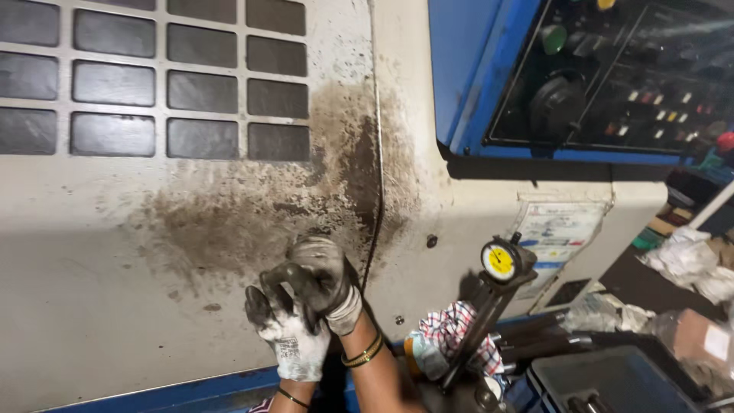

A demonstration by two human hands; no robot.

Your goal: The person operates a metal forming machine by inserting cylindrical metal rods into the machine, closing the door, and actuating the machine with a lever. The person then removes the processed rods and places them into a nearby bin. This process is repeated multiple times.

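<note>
Against the grimy machine door (pixel 191 229), the left hand (pixel 287 336) is clasped by the right hand (pixel 325 279), both closed; nothing else is gripped, and the dial gauge (pixel 501 261) is untouched.

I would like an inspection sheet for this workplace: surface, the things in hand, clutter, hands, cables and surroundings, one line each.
Surface: pale machine panel with a large dark greasy stain and a grid of dark windows.
Things in hand: nothing seen apart from the gloves; the hands press together.
Clutter: checked cloth beside a dial gauge with a yellow face on a dark stand; crumpled rags at the far right.
Hands: left hand in a dirty white glove, right hand in a dark soiled glove, clasped in front of the panel; bangles on the right wrist.
Cables: nothing seen.
Surroundings: blue control panel with knobs and buttons, upper right; dark bin at lower right.
</note>
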